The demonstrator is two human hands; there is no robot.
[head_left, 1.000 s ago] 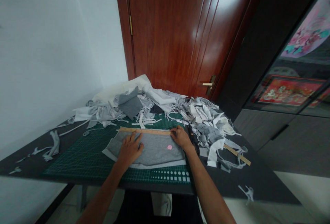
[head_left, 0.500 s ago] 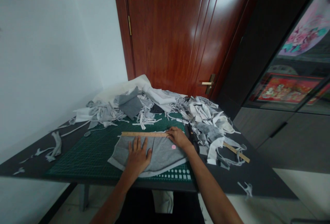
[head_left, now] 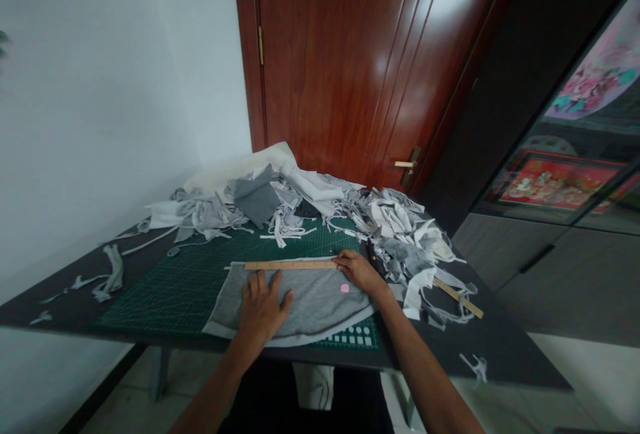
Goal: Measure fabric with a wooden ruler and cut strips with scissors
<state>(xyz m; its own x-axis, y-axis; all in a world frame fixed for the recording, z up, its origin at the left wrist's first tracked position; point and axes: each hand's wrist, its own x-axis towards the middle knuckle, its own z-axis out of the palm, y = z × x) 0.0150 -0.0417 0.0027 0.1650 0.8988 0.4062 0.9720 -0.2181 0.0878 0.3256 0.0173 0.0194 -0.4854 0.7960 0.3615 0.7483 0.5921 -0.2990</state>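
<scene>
A piece of grey fabric (head_left: 310,301) with a pale edge lies spread on the green cutting mat (head_left: 165,287). Along its far edge rests a wooden ruler (head_left: 290,265). My left hand (head_left: 263,304) lies flat on the fabric's left half, fingers spread, fingertips just below the ruler. At the ruler's right end, my right hand (head_left: 357,271) has its fingers closed on it, with that end partly hidden. A small pink round piece (head_left: 345,288) sits on the fabric beside my right hand.
Heaped fabric scraps (head_left: 390,217) line the back and right of the dark table (head_left: 500,347). A dark tool, partly hidden, lies by my right hand. A second wooden strip (head_left: 460,299) pokes from the scraps. Loose scraps (head_left: 115,274) lie at left. Behind is a wooden door (head_left: 340,74).
My left hand has shifted slightly left and nearer to me, and the fabric reaches further left. The ruler and my right hand sit a little further right. The view has turned slightly.
</scene>
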